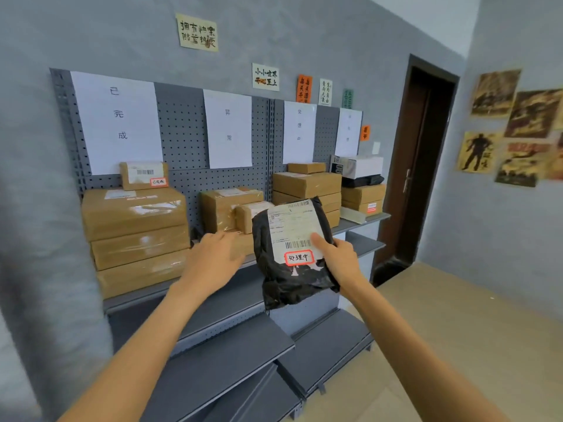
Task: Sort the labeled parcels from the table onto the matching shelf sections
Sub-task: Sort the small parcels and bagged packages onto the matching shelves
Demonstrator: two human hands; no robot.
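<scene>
My right hand [338, 258] holds a black plastic parcel [292, 281] upright in front of the shelf, thumb on its white shipping label. A red-framed sticker [299, 257] on it reads 处理中. My left hand [213, 260] reaches forward beside it with relaxed fingers, holding nothing, in front of the cardboard boxes [231, 208] of the second section. The grey shelf [213, 303] has white section signs on its pegboard: 已完成 [117, 117] at left, then 异常 [228, 126], then 处理中 [299, 126], and a fourth [348, 132] too faint to read.
A stack of large taped boxes [137, 239] fills the left section. Brown boxes [306, 185] sit under the third sign, and a white box, a black bag and more boxes [362, 184] lie at the far right. A dark door [417, 166] stands right of the shelf. Lower shelves [237, 354] jut out below.
</scene>
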